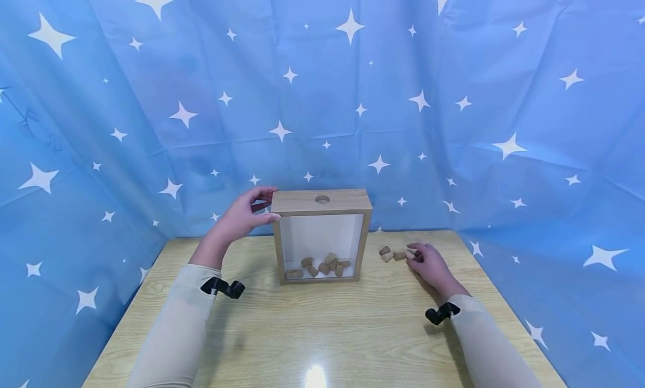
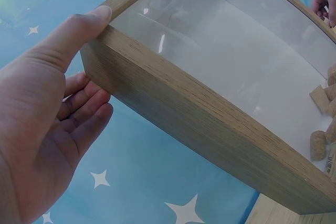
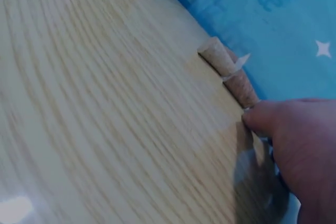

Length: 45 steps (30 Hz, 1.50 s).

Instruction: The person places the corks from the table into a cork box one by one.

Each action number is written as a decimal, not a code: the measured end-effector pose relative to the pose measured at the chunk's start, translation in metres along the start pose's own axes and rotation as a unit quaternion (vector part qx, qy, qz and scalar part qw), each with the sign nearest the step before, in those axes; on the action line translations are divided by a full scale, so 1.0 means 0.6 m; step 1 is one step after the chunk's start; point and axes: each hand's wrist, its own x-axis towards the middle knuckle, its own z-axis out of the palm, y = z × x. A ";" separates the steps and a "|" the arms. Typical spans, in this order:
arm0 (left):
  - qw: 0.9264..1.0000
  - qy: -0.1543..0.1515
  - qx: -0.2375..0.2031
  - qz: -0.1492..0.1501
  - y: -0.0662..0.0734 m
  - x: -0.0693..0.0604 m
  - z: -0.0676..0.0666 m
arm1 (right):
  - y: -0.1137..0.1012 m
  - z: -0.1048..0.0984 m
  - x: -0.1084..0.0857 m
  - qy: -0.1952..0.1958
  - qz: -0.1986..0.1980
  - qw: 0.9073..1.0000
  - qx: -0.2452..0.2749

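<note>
A wooden shadow box with a clear front and a round hole in its top stands upright on the table. Several wine corks lie along its bottom inside. My left hand grips the box's upper left corner, thumb on the front edge and fingers behind. To the right of the box, my right hand pinches a pale cork between thumb and fingertips, at table level. Beside it lie several loose corks; in the right wrist view one cork lies close to the thumb tip.
The light wood table ends at the back against a blue curtain with white stars. Black wrist cameras sit on both sleeves. A bright light reflection shows near the table's front.
</note>
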 end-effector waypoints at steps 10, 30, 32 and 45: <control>1.000 -0.001 -0.002 -0.005 0.000 0.000 0.000 | 0.005 0.004 -0.003 -0.009 0.008 1.000 -0.011; 1.000 -0.004 -0.005 -0.009 -0.001 0.001 0.000 | 0.001 -0.003 -0.012 0.065 0.026 0.997 0.044; 1.000 -0.004 -0.004 -0.008 0.000 0.001 0.000 | -0.003 -0.005 -0.013 0.068 0.023 0.996 0.051; 1.000 -0.004 -0.003 -0.005 0.000 -0.001 0.000 | -0.046 -0.030 -0.014 0.071 -0.009 0.996 0.057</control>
